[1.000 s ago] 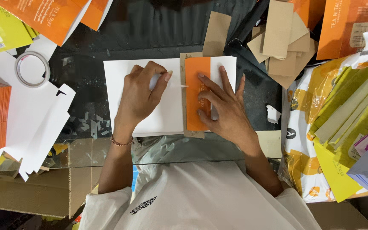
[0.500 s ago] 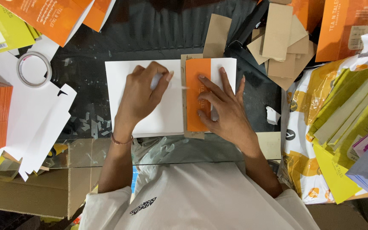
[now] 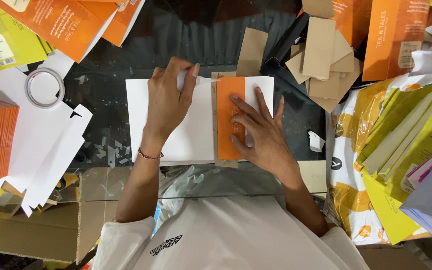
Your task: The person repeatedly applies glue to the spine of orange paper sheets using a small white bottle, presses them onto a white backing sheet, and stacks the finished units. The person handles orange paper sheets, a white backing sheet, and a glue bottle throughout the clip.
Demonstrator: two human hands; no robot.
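While the flat lay pinned: the gluing step seemed in hand.
Left hand point(image 3: 168, 102): clenched round a small white glue tube point(image 3: 182, 79), tip at the flat's top edge.
Right hand point(image 3: 258, 132): fingers spread, pressing the orange panel point(image 3: 227, 95).
White carton flat point(image 3: 191, 135): on the dark table point(image 3: 101, 95), centre.
Next move: probably called for a steady line along the seam.

Tape roll point(image 3: 45, 87) upper left — brown card pieces point(image 3: 326, 60) upper right — yellow sheets point(image 3: 401, 140) at right.

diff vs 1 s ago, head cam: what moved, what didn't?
The left hand slid away from the person along the white sheet to its far edge, gripping a small white tube-like thing as before. The right hand stayed pressed flat on the orange card. Sheet, card and tape roll did not shift.
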